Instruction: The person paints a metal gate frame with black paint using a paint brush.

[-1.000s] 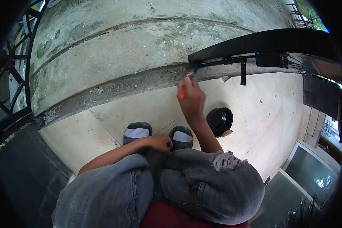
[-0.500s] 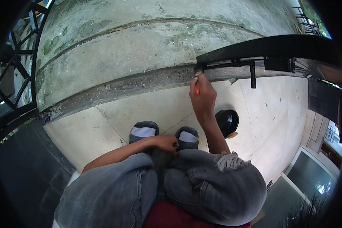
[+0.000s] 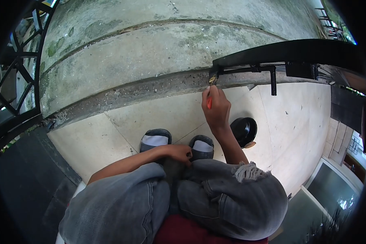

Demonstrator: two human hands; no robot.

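My right hand (image 3: 216, 106) is closed round the red handle of a paintbrush (image 3: 212, 80). The brush points away from me, its dark bristles right at the near end of a black metal gate (image 3: 280, 52). Below the gate's edge runs a bar with a short piece bent downward. My left hand (image 3: 179, 153) rests between my knees with its fingers curled in; a small dark patch shows at the fingertips, and I cannot tell what it is. To the right of my right forearm stands a round black container (image 3: 243, 131) with a glossy dark inside.
A brown leaf-like piece (image 3: 250, 144) lies by the container on the pale tiled floor (image 3: 288, 118). Ahead, a low ledge borders weathered concrete (image 3: 138, 59). Another black lattice gate (image 3: 18, 65) stands at left. My sandalled feet (image 3: 155, 140) are on the tiles.
My right hand has drawn slightly back toward me with the paintbrush, and more of the brush's metal band shows. My left hand stays in place.
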